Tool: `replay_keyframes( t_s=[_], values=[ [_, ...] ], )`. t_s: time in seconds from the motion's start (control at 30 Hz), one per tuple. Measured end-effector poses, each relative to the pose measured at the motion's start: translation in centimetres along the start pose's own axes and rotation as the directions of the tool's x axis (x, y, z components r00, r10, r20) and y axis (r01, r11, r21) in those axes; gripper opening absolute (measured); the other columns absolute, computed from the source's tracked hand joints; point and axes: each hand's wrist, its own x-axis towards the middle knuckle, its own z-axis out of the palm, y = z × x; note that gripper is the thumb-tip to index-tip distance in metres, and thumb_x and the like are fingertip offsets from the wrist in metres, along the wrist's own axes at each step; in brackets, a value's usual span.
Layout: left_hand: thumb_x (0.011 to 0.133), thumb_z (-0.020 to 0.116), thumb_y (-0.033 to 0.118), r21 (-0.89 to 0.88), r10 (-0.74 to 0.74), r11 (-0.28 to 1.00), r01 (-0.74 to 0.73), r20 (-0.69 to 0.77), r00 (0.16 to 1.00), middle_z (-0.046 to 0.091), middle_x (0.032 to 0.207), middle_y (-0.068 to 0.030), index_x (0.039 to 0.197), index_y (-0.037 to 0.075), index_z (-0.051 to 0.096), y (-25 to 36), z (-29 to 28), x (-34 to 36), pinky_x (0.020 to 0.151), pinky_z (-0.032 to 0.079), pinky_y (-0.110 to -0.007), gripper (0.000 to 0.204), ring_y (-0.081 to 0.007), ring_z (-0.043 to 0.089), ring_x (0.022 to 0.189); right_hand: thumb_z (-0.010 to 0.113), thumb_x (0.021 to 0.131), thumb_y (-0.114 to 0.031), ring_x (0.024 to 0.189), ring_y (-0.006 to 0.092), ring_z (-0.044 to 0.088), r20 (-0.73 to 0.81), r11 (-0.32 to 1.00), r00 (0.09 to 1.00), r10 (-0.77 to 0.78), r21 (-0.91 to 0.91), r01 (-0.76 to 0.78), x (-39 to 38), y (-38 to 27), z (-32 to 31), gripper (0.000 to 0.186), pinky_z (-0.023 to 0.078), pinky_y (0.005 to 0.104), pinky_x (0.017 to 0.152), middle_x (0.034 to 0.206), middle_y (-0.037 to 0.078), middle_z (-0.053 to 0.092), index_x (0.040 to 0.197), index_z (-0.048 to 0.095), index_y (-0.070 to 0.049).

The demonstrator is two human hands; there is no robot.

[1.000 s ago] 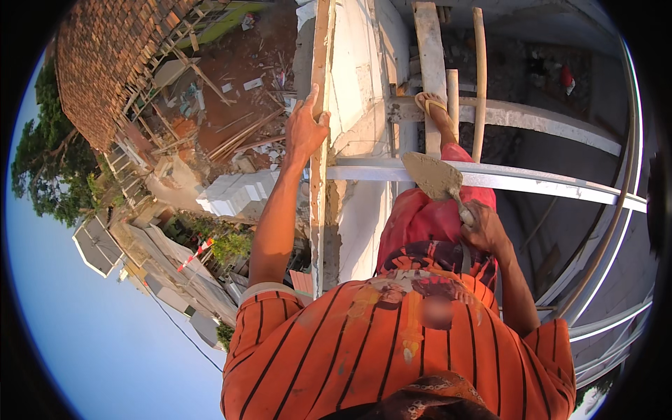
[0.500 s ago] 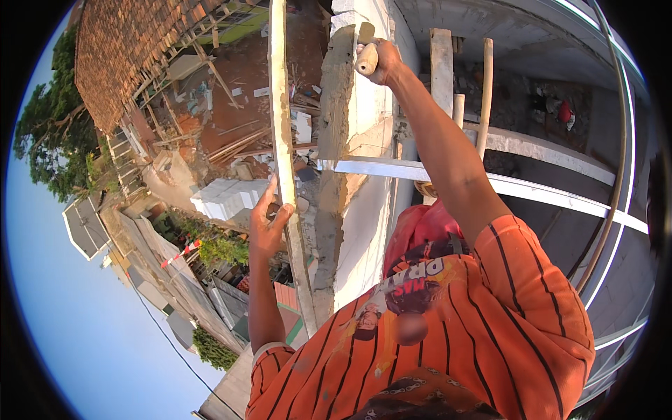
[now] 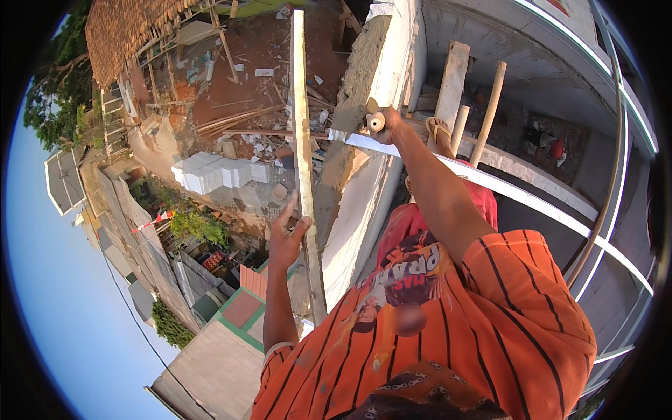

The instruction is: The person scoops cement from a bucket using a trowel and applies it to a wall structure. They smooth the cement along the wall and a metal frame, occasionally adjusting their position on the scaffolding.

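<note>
My left hand [image 3: 285, 236] holds a long, pale straight batten [image 3: 302, 133] near its lower part, with the thumb across its face and the index finger stretched along its side. The batten stands along the outer side of the wall, its far end free. In my right hand [image 3: 393, 126] is a trowel [image 3: 376, 123] gripped by its round wooden handle, whose butt faces me; only a little of the blade shows beyond the fist. It is over the wall top [image 3: 392, 73], close to the metal bar. Rough grey mortar [image 3: 362, 59] covers the wall's outer edge.
A shiny metal bar [image 3: 518, 183] crosses the wall and runs right. Wooden poles [image 3: 488, 115] and a plank [image 3: 452, 82] stand beyond it, near my sandalled foot [image 3: 439, 133]. Far below left are white blocks [image 3: 210, 173], rubble and a tiled roof [image 3: 133, 35]. A person [image 3: 556, 148] is below right.
My right hand with the trowel has come nearer along the wall, up to the metal bar. The view has shifted, and my sandalled foot now shows. The left hand keeps its hold on the batten.
</note>
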Motion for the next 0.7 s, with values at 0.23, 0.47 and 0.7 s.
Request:
replay_keyframes(
  t_s=[0.23,0.47,0.7],
  values=[
    [0.083,0.058,0.013,-0.125,-0.125,0.985,0.123,-0.009,0.992,0.061,0.092,-0.0055,0.135,0.004,0.039,-2.1,1.6,-3.2,0.076,0.043,-0.026,0.056,-0.0097,0.053,0.080,0.031,0.093,-0.026,0.080,0.0221,0.058,0.123,0.978,0.970,-0.210,0.012,0.210,-0.8,-1.1,1.4,0.026,0.051,0.0396,0.070,0.086,0.011,0.053,0.096,0.048,-0.005],
    [0.082,0.059,0.017,-0.137,-0.040,0.990,0.027,-0.096,0.995,0.050,0.128,-0.0173,0.133,0.004,0.041,-5.7,2.4,-5.5,0.096,0.036,-0.032,0.055,-0.0204,0.050,0.113,0.038,0.092,-0.024,0.066,0.0204,0.055,-0.071,0.910,0.943,-0.326,-0.293,0.292,-1.2,0.3,0.2,0.019,0.050,0.0360,0.059,0.079,0.007,0.052,0.098,0.046,-0.008],
    [0.078,0.055,0.029,-0.300,-0.035,0.954,0.011,-0.075,0.997,0.049,0.126,-0.0219,0.131,0.006,0.044,-7.5,4.1,-5.9,0.097,0.036,-0.035,0.059,-0.0282,0.050,0.114,0.056,0.085,-0.023,0.071,0.0169,0.054,0.364,0.385,0.781,-0.508,-0.715,0.584,-9.8,-1.5,-2.0,0.023,0.047,0.0326,0.067,0.077,0.005,0.051,0.096,0.049,-0.005]
  ],
)
